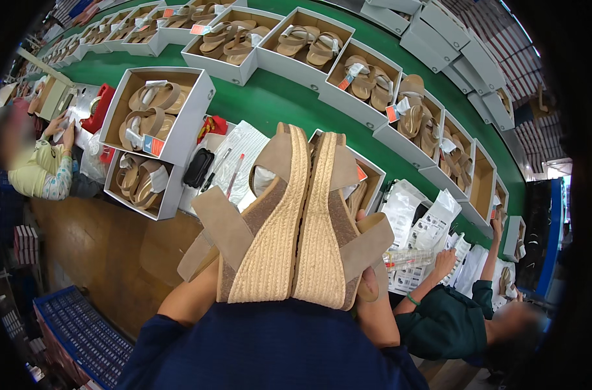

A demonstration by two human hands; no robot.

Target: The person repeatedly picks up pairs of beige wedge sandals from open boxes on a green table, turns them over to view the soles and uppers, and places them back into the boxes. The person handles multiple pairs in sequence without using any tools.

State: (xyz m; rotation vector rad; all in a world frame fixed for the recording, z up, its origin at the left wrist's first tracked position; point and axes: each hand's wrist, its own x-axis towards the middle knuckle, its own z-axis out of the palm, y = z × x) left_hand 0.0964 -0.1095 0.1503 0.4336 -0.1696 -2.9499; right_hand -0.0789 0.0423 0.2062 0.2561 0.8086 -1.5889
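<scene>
And here, before the navy shirt (270,348), the right hand (368,285) clasps the right sandal (318,260), the left hand's hidden grip impossible to tell, the left sandal (266,253) sole-to-sole beside it, seemingly keeping both wedges level.

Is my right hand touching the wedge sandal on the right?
Touching: the head view shows the right hand gripping that sandal, thumb against it.

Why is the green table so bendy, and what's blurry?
In the head view, the fisheye lens makes the green table curve; in the same head view, the wedge sandals look sharp, the heads of the left co-worker and right co-worker are smudged, and a bright patch glares near the right rim.
</scene>
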